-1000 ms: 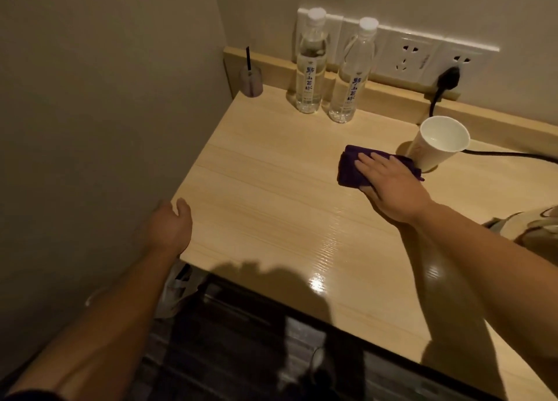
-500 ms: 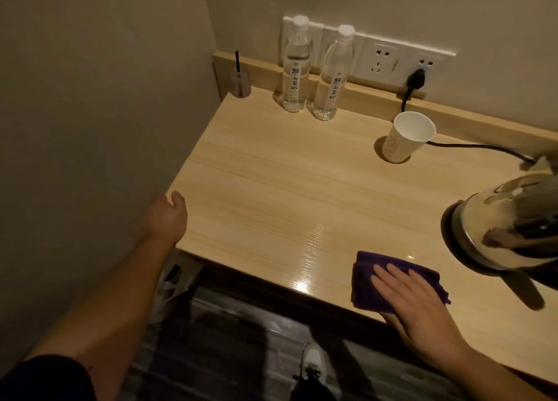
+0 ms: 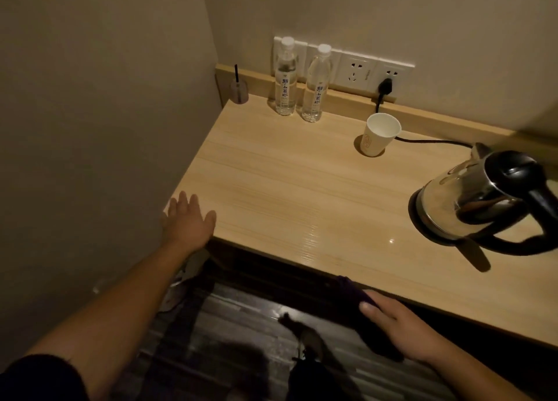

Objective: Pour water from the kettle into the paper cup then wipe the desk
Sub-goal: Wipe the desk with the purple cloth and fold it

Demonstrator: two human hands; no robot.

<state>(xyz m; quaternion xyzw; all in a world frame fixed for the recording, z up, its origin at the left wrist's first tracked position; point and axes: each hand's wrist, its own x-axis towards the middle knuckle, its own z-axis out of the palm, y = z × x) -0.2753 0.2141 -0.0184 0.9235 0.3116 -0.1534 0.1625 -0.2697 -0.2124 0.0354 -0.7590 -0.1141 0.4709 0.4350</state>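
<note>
A white paper cup [image 3: 379,135] stands upright near the back of the light wooden desk [image 3: 302,189]. The steel kettle [image 3: 474,201] with a black handle sits on its base at the right. My right hand [image 3: 401,325] is off the desk's front edge, holding the dark purple cloth [image 3: 353,289], which hangs below the edge and is mostly in shadow. My left hand [image 3: 188,219] rests open, fingers spread, at the desk's front left corner beside the wall.
Two water bottles [image 3: 299,83] stand at the back by the wall sockets [image 3: 359,71]. A small holder with a black stick [image 3: 238,90] is in the back left corner. The kettle's black cord [image 3: 431,141] runs behind the cup. Dark floor and a shoe [image 3: 311,343] lie below.
My right hand dragged the cloth from beside the cup toward me across the desk and off the front edge. My left hand opened its fingers at the corner.
</note>
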